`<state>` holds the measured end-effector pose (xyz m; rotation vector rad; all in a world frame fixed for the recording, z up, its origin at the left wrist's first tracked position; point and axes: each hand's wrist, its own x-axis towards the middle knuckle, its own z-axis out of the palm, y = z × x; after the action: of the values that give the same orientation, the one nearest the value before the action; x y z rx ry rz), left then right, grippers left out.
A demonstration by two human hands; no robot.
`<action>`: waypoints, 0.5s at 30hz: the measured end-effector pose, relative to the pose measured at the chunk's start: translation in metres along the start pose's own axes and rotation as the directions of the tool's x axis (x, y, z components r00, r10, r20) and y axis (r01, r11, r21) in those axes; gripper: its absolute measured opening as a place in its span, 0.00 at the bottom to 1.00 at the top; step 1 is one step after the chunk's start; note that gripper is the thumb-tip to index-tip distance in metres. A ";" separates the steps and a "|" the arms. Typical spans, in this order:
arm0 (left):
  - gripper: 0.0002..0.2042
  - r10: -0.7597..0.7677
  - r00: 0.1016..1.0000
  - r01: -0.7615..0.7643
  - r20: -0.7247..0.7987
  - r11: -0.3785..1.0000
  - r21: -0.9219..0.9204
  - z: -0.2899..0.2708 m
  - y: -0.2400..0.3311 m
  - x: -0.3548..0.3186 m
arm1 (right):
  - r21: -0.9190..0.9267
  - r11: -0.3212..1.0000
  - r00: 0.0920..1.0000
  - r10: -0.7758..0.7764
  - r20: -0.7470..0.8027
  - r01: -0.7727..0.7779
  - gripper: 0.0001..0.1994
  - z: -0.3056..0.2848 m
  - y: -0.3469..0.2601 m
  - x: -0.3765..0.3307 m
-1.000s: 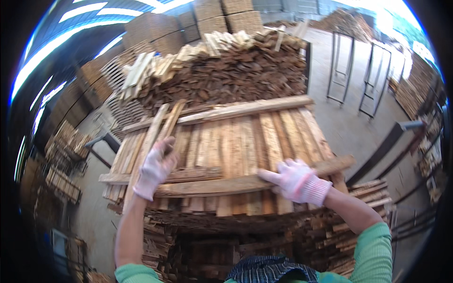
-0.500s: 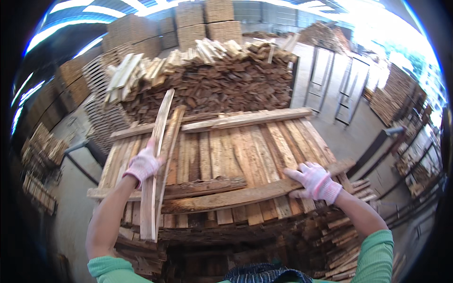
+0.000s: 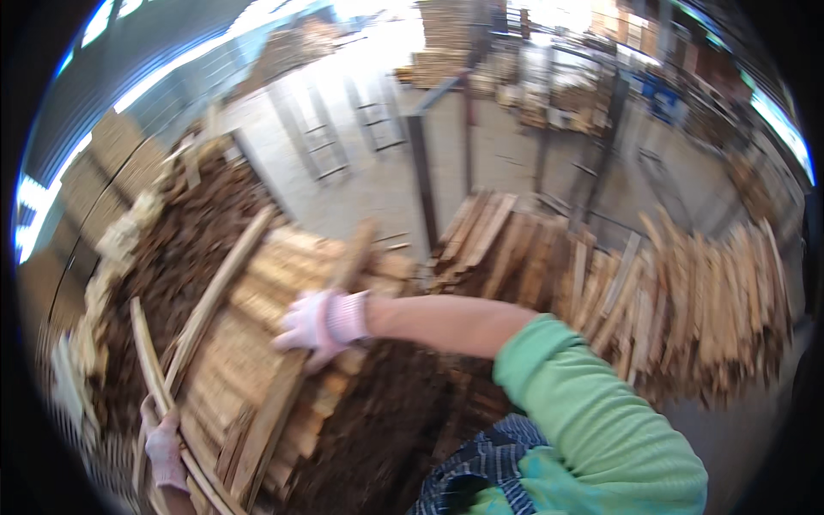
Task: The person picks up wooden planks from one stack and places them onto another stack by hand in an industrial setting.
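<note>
At the lower left, my left hand [image 3: 165, 448], in a pale pink glove, is closed around a long narrow light plank [image 3: 150, 356]. My right hand [image 3: 319, 326], gloved alike, straddles a flat brown plank [image 3: 273, 421] with its fingers over one edge and its thumb on the other. That plank lies crosswise on a layer of side-by-side boards [image 3: 225, 352] topping a stack. Another crosswise plank [image 3: 221, 292] lies along the layer's far side. A shorter bark-edged piece [image 3: 233, 446] sits beside the plank under my right hand. Motion blurs the finger edges.
A heap of dark wood pieces [image 3: 176, 240] rises beyond the stack, on the left. Dark metal posts [image 3: 422, 180] stand past my right hand. More piled planks [image 3: 687, 300] fill the right side. Concrete floor [image 3: 506, 154] stretches behind, with metal frames [image 3: 373, 120] on it.
My view has swung to the right, so the stack now appears lower left and the piles on the right show. Both hands stay on their planks.
</note>
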<state>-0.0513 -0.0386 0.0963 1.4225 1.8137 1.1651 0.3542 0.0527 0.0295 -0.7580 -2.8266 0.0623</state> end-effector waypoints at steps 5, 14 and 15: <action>0.27 0.097 0.963 -0.087 0.252 0.995 -0.051 0.072 -0.027 0.104 | -0.143 0.988 0.849 -0.028 -0.528 -0.057 0.30 0.053 -0.020 -0.008; 0.30 -0.464 0.754 -0.454 0.465 0.145 0.879 0.210 0.089 0.091 | 0.511 0.194 0.244 0.969 0.033 -0.837 0.23 0.129 -0.030 -0.399; 0.31 -0.551 0.702 -0.552 0.451 -0.021 0.834 0.221 0.109 0.089 | 0.550 -0.062 0.021 0.990 0.143 -0.833 0.22 0.161 -0.045 -0.457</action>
<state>0.1585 0.1181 0.0954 2.0600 1.8263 -1.3248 0.6832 -0.2124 -0.2119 -2.1646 -1.1941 0.7873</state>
